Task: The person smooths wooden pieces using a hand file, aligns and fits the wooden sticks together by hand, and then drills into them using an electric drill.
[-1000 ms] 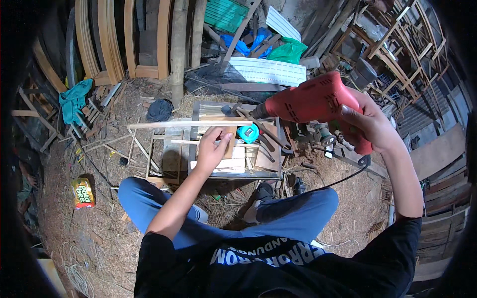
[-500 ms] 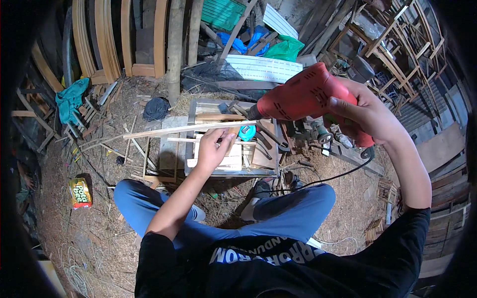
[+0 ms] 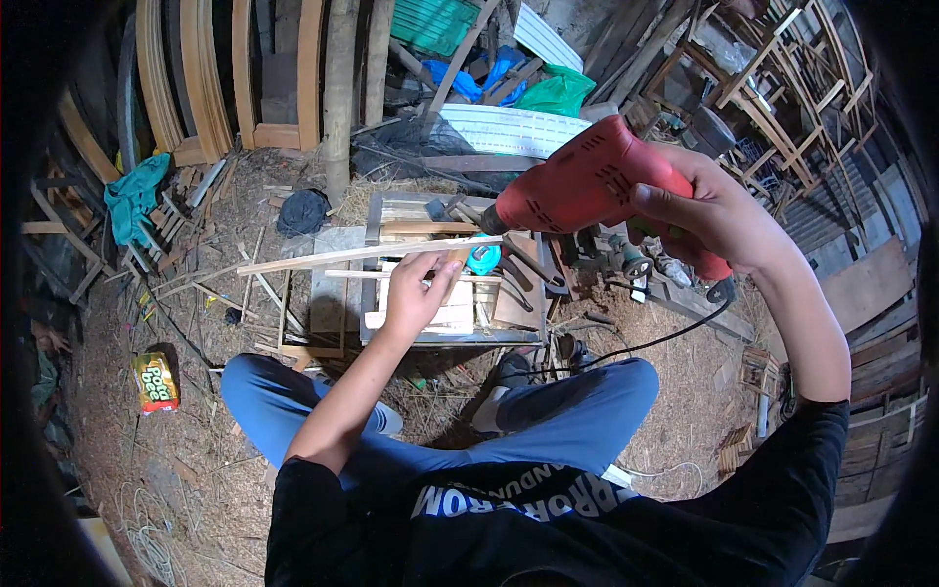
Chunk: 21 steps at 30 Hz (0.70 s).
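Observation:
My right hand (image 3: pixel 709 210) grips a red corded power drill (image 3: pixel 592 181) by its handle. The drill's dark chuck points down and left, close above the right end of a thin wooden strip (image 3: pixel 337 256); whether a bit touches the wood I cannot make out. My left hand (image 3: pixel 419 293) is closed on that strip near the same end, and the rest of it sticks out to the left. Just beyond my left fingertips lies a turquoise round object (image 3: pixel 484 255). Pincers with dark handles (image 3: pixel 528 269) rest on the low work table (image 3: pixel 337 289) underneath.
Several wood pieces (image 3: pixel 430 318) lie on the table between my knees. The drill's black cord (image 3: pixel 675 328) curves toward my legs. Curved wooden frames (image 3: pixel 201 78) lean at the back left. A yellow-red snack packet (image 3: pixel 156 382) sits on the shavings-covered floor, left.
The drill has tilted slightly, its rear end rising a little while its nose stays near the strip's end. My left hand keeps its hold on the strip.

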Each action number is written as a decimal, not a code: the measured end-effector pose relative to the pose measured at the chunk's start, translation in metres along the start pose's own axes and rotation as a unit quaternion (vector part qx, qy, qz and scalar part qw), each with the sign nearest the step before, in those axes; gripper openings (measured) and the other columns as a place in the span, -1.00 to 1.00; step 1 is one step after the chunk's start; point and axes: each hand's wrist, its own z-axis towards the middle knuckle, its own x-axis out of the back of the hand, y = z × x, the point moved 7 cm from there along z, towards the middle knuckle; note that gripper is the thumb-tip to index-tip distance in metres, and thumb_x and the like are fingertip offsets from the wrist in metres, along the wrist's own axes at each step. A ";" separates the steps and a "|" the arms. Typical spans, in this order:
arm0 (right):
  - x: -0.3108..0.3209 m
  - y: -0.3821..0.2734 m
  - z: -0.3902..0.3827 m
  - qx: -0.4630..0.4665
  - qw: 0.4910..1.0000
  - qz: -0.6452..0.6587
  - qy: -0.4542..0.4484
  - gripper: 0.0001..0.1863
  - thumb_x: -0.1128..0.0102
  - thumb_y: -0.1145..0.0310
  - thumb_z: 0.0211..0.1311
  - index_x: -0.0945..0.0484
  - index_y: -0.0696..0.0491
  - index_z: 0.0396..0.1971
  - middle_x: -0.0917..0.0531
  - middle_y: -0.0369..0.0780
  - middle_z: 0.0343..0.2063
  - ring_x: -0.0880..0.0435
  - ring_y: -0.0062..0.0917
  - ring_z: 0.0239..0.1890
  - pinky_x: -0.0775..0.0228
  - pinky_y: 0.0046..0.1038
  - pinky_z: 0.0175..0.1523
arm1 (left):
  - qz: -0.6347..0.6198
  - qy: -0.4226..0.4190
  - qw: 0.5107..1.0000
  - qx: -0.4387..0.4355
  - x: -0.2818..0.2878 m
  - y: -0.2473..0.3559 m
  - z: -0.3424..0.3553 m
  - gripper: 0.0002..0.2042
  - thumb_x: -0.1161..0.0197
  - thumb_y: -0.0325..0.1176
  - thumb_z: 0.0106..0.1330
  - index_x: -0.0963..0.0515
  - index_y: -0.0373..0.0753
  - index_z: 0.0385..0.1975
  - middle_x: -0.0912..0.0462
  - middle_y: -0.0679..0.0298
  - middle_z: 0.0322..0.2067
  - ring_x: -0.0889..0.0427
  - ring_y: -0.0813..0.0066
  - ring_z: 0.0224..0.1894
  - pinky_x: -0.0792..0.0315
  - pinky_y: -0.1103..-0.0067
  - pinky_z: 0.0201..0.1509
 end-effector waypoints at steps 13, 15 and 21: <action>0.002 0.006 0.004 0.002 1.000 -0.002 -0.003 -0.54 -0.33 0.04 0.52 -0.55 0.01 0.22 -0.68 -0.35 -0.38 -0.51 -0.79 -0.62 -0.33 -0.66 -0.56 | 0.009 -0.003 1.000 -0.001 0.002 0.003 0.000 -0.73 -0.48 -0.28 0.39 -0.71 -0.40 -0.14 -0.75 0.02 -0.31 -0.75 0.17 -0.26 -0.58 0.37 -0.13; 0.000 0.002 0.003 0.001 1.000 -0.004 -0.003 -0.54 -0.33 0.04 0.53 -0.55 0.01 0.22 -0.69 -0.35 -0.37 -0.52 -0.79 -0.61 -0.34 -0.67 -0.55 | 0.016 -0.007 1.000 -0.001 0.001 0.004 0.001 -0.71 -0.49 -0.27 0.38 -0.71 -0.40 -0.13 -0.75 0.01 -0.30 -0.75 0.17 -0.26 -0.58 0.37 -0.13; 0.002 0.002 0.006 0.006 1.000 -0.018 -0.009 -0.53 -0.29 0.07 0.55 -0.52 0.02 0.26 -0.75 -0.30 -0.29 -0.61 -0.77 -0.49 -0.41 -0.67 -0.50 | 0.011 -0.002 1.000 0.000 0.001 0.004 0.000 -0.72 -0.49 -0.27 0.38 -0.72 -0.40 -0.13 -0.74 0.01 -0.32 -0.75 0.17 -0.28 -0.58 0.38 -0.15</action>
